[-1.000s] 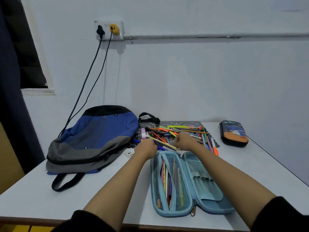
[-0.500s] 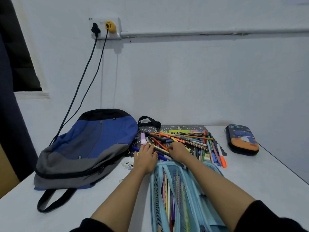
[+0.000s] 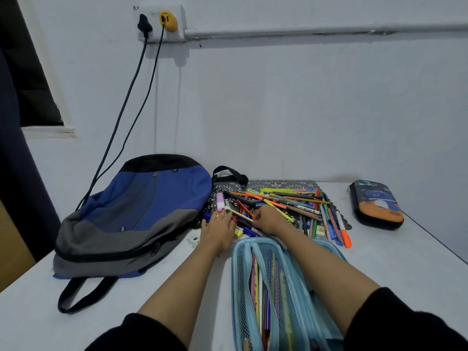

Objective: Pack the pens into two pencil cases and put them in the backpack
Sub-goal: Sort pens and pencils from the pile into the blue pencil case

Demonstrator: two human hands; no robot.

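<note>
A heap of coloured pens (image 3: pixel 286 203) lies on a dark patterned mat (image 3: pixel 278 186) at the back of the white table (image 3: pixel 405 262). A light blue pencil case (image 3: pixel 268 295) lies open in front of me, with pens behind its mesh pocket. My left hand (image 3: pixel 219 228) rests flat, fingers spread, on the pens at the heap's near left edge. My right hand (image 3: pixel 268 220) is curled over pens beside it; what it grips is hidden. A dark blue and orange pencil case (image 3: pixel 376 205) lies zipped at the far right. The blue and grey backpack (image 3: pixel 134 211) lies flat on the left.
Two black cables (image 3: pixel 131 102) run down the wall from a socket (image 3: pixel 162 21) to behind the backpack. A backpack strap (image 3: pixel 83 295) loops toward the table's front left edge. A small yellow eraser (image 3: pixel 238 233) lies by my left hand. The wall stands right behind the mat.
My head has come closer and lower over the table. Both hands slid toward me to the heap's near edge, and my left hand went from a fist to flat with spread fingers.
</note>
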